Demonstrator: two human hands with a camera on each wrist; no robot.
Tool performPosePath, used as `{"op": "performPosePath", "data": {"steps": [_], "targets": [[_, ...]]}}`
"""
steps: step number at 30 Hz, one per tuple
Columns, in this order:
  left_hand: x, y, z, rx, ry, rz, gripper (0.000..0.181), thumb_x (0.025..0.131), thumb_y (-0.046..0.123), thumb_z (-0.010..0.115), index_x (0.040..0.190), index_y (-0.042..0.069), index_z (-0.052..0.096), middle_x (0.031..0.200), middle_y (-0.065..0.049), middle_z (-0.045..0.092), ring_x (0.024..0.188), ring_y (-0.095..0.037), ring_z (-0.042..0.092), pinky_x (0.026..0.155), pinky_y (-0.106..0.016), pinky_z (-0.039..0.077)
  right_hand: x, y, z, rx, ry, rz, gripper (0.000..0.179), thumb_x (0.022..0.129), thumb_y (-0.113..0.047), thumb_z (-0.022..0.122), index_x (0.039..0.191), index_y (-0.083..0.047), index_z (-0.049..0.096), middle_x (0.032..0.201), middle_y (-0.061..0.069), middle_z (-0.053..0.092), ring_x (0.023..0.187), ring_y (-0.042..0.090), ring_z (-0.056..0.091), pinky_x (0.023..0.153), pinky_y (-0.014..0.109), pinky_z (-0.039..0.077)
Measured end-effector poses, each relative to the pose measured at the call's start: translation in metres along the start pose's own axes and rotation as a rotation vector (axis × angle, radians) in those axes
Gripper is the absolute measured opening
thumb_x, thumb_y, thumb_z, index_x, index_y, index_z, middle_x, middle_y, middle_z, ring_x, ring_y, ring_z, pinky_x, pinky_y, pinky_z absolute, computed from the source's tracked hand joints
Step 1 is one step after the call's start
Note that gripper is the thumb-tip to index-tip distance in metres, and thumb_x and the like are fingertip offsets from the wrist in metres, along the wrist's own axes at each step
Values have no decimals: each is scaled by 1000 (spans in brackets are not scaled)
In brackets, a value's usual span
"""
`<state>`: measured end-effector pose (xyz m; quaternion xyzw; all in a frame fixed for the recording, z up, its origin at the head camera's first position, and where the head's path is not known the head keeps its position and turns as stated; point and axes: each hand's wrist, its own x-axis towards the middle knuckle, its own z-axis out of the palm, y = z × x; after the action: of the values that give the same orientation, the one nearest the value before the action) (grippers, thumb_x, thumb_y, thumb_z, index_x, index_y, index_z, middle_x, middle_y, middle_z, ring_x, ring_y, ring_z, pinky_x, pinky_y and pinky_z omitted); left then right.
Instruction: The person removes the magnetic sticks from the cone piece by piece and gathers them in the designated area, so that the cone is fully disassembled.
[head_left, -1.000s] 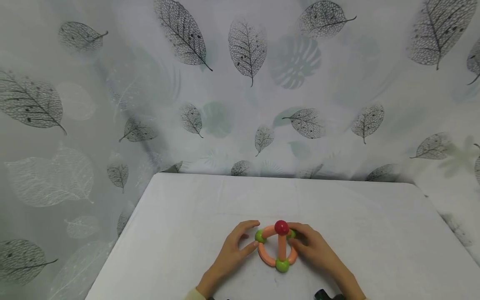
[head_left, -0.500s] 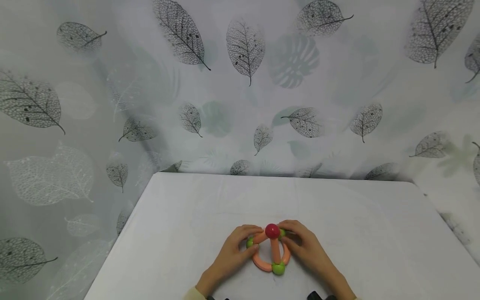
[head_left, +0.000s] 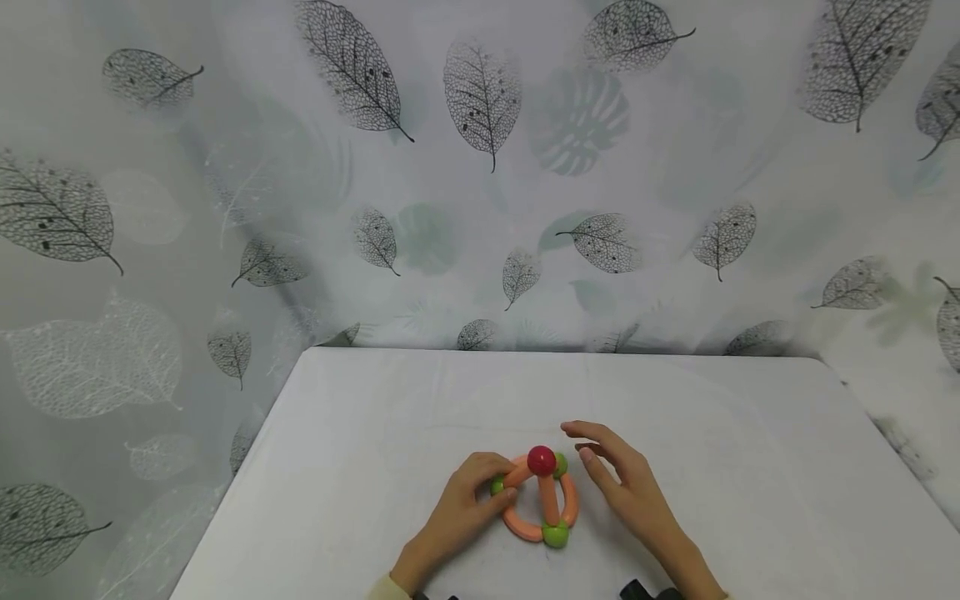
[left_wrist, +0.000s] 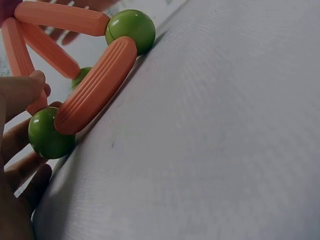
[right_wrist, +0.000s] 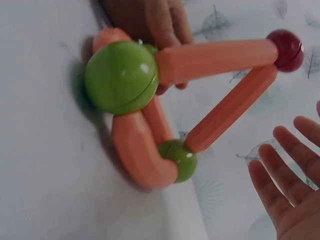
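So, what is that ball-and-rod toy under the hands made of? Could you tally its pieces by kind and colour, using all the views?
Red ball: 1
Green balls: 3
Straight orange rods: 3
Curved orange rods: 3
Total: 10 pieces

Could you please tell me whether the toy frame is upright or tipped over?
The toy frame is upright: the red ball tops the orange sticks, which slope down to the green balls at the table.
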<state>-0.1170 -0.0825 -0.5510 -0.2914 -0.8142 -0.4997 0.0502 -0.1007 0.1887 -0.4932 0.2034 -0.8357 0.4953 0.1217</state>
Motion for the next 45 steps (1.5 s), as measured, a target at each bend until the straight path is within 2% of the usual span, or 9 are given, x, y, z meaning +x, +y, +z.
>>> {"op": "performPosePath", "data": {"steps": [8, 13, 16, 22, 27, 33, 39, 45], "targets": [[-1, 1, 0, 5, 4, -18, 23, 98, 24, 73, 121, 27, 72, 121, 11, 71, 119, -16, 63, 107, -33, 51, 2, -23, -1, 3, -1, -77, 48, 102, -7, 64, 147, -20, 56, 143, -3, 65, 129, 6, 61, 105, 20, 52], [0, 2, 0, 11, 13, -2, 23, 98, 24, 74, 121, 25, 73, 121, 8, 71, 118, -16, 63, 106, -33, 52, 5, -28, 3, 1, -19, -214, 59, 93, 0, 72, 147, -13, 55, 141, 4, 66, 127, 10, 61, 104, 21, 51], [0, 2, -1, 8, 23, 5, 22, 98, 24, 74, 120, 24, 73, 120, 7, 72, 117, -16, 64, 105, -33, 52, 8, -29, 5, -13, -52, -259, 61, 91, -2, 77, 147, -13, 55, 139, 3, 66, 125, 10, 61, 104, 21, 52], [-1, 0, -1, 3, 21, 10, 22, 98, 26, 74, 120, 25, 73, 120, 8, 72, 117, -16, 64, 105, -32, 52, 14, -32, 6, -29, -138, -273, 54, 92, -9, 79, 143, -16, 60, 134, 0, 68, 119, 10, 64, 102, 20, 53], [-1, -4, 1, -10, 5, 6, 22, 99, 27, 72, 121, 27, 72, 122, 10, 71, 120, -14, 63, 106, -32, 51, 14, -34, 6, -105, -156, -286, 56, 90, -8, 81, 142, -17, 61, 134, -3, 67, 120, 11, 63, 102, 16, 51], [0, -6, -1, 9, 21, 33, 22, 98, 26, 73, 120, 25, 73, 120, 8, 71, 117, -15, 64, 105, -32, 52, 14, -40, 8, -194, -139, -277, 62, 86, -8, 84, 142, -18, 61, 131, -8, 66, 114, 8, 63, 95, 26, 58], [1, -3, -2, 12, 23, 18, 21, 98, 28, 74, 119, 25, 73, 120, 8, 72, 117, -15, 64, 105, -33, 52, 13, -41, 12, -207, -95, -323, 62, 81, -3, 86, 138, -14, 63, 128, -3, 69, 112, 12, 67, 102, 7, 46], [1, -4, -1, -4, 29, 36, 20, 98, 26, 74, 117, 22, 74, 117, 6, 73, 115, -16, 65, 104, -33, 52, 13, -41, 12, -199, -80, -347, 61, 80, -1, 87, 135, -15, 65, 127, 0, 70, 111, 14, 68, 102, 7, 45]]}}
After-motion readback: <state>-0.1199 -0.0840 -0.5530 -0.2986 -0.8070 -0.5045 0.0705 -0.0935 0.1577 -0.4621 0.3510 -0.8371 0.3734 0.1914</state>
